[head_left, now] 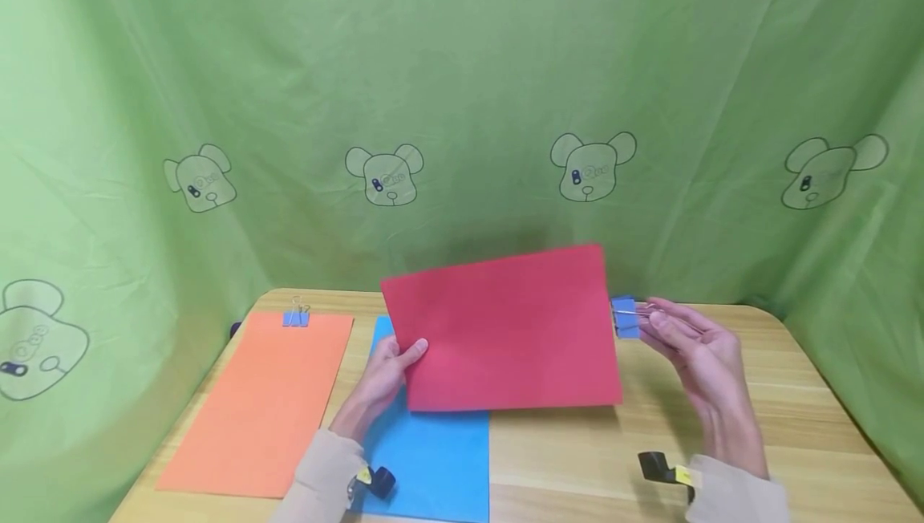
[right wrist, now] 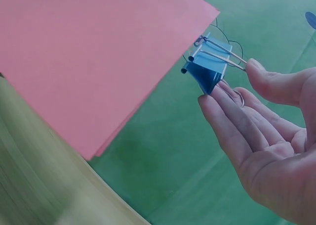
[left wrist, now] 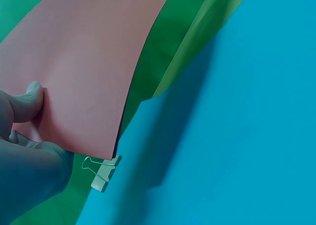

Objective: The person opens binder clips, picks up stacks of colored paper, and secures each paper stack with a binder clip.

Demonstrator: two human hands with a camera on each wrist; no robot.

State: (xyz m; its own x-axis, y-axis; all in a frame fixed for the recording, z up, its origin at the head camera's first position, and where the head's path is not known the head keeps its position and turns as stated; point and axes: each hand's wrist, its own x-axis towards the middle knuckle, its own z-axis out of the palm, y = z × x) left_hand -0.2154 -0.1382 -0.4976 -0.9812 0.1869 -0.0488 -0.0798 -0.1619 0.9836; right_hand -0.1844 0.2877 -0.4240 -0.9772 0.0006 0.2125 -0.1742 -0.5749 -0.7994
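Observation:
My left hand point(head_left: 384, 375) pinches the left edge of a stack of red paper point(head_left: 505, 330), thumb on top, and holds it raised and tilted above the table. In the right wrist view, the stack's edges point(right wrist: 101, 153) are slightly uneven. My right hand point(head_left: 696, 346) holds a blue binder clip point(head_left: 626, 318) by its wire handles, thumb on one side and fingers on the other. The clip's mouth faces the right edge of the red paper; whether it touches the paper I cannot tell. Blue paper point(head_left: 440, 467) lies under the red stack, with another binder clip point(left wrist: 104, 174) at its end in the left wrist view.
Orange paper point(head_left: 260, 411) lies on the left of the wooden table point(head_left: 577, 467), with a blue binder clip point(head_left: 295, 319) on its far edge. A green curtain point(head_left: 476, 66) with bear drawings hangs behind and around the table.

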